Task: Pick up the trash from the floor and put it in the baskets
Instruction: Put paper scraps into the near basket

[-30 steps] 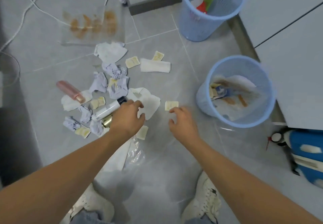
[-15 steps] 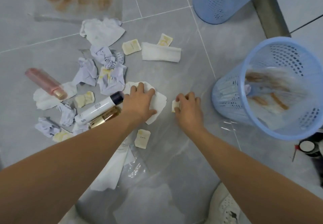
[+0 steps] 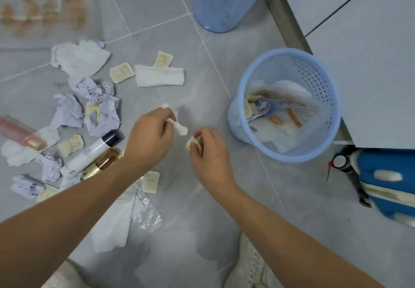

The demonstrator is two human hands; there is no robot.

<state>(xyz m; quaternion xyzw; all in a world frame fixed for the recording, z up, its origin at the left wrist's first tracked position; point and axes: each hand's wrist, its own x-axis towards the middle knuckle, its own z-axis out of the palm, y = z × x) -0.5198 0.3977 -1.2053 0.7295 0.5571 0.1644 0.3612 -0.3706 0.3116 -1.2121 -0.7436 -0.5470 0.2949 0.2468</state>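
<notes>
Both hands have lifted off the floor [image 3: 202, 81]. The left hand [image 3: 149, 139] now grips a white tissue [image 3: 179, 128], the right hand [image 3: 208, 152] pinches a yellowed scrap [image 3: 190, 142]. The near basket [image 3: 251, 81] comes next, probably.

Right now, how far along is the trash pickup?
Partly done. The near basket already holds stained tissues and wrappers. In hand: the left hand grips a white tissue, the right hand a small yellowish wrapper. Left on the floor: crumpled papers, bottles, a folded tissue.

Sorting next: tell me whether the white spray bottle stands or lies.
Lying down. The white spray bottle rests on its side on the floor tiles, dark cap pointing away, beside a gold bottle.
</notes>
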